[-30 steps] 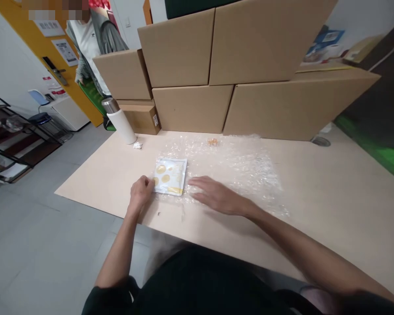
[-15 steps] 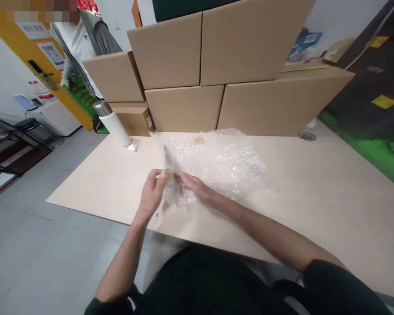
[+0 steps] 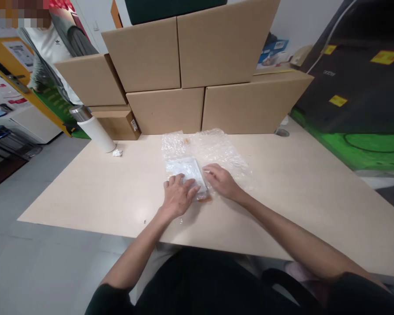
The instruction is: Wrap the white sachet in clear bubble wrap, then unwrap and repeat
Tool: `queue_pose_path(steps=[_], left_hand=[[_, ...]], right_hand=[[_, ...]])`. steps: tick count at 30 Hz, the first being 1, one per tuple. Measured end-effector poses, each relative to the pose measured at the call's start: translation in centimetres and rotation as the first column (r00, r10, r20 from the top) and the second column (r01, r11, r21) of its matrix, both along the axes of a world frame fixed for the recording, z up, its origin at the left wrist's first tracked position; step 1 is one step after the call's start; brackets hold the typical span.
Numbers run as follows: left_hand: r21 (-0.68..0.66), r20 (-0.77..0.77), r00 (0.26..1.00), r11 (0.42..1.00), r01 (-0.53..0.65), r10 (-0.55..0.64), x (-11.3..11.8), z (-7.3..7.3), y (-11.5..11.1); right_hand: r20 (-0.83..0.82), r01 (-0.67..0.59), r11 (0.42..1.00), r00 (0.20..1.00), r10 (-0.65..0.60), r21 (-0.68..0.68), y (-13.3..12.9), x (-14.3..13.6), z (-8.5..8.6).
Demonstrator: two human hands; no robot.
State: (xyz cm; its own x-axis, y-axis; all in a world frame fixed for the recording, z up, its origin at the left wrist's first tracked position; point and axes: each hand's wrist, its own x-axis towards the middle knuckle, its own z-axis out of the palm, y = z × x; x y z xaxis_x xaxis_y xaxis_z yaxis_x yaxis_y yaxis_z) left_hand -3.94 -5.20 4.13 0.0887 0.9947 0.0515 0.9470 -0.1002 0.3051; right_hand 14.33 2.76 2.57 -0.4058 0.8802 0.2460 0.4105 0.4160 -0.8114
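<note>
A flat, pale rectangular item (image 3: pixel 188 168) lies on the table with clear bubble wrap over it. My left hand (image 3: pixel 179 194) rests on its near part, fingers spread and pressing down. Just right of the item, my right hand (image 3: pixel 221 180) hovers low or touches the wrap, with fingers loosely bent and thumb apart; I see nothing gripped in it. The bubble wrap (image 3: pixel 223 151) spreads out behind and to the right of the item. A small orange-brown patch (image 3: pixel 204 199) shows at the item's near right corner.
Stacked cardboard boxes (image 3: pixel 164 111) wall off the table's back edge. A white bottle with a steel cap (image 3: pixel 96 133) and a crumpled white scrap (image 3: pixel 117 153) stand at the left. Beyond the boxes, a person (image 3: pixel 52 43) is at the upper left. The tabletop (image 3: pixel 298 188) extends right.
The item was held up on edge between both hands; now it lies flat on the wrap. My left hand has gone from pinching it to lying on top, and my right has let go.
</note>
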Motion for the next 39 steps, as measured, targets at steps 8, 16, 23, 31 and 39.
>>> queue_pose_path(steps=[8,16,23,31,39], left_hand=[[0.04,0.582,0.756,0.918,-0.395,0.3,-3.7,-2.3,-0.3],[-0.191,0.954,0.146,0.907,-0.375,0.261,-2.9,-0.3,-0.3],[0.107,0.915,0.402,0.974,-0.2,-0.018,2.4,1.0,1.4],[0.164,0.534,0.817,0.975,0.149,-0.215,8.4,-0.6,4.8],[0.069,0.32,0.912,0.966,0.248,-0.257,10.2,-2.7,6.9]], right_hand=[[0.333,-0.209,0.97,0.93,0.158,0.123,-0.5,-4.7,-0.2],[0.294,-0.155,0.978,0.949,0.109,0.139,0.3,-4.3,-1.7],[0.283,0.065,0.986,0.953,-0.107,0.153,1.8,0.2,-0.2],[0.311,0.421,0.896,0.84,-0.444,0.143,3.4,6.2,-2.2],[-0.295,0.147,0.875,0.905,-0.307,-0.462,4.5,9.6,-1.9]])
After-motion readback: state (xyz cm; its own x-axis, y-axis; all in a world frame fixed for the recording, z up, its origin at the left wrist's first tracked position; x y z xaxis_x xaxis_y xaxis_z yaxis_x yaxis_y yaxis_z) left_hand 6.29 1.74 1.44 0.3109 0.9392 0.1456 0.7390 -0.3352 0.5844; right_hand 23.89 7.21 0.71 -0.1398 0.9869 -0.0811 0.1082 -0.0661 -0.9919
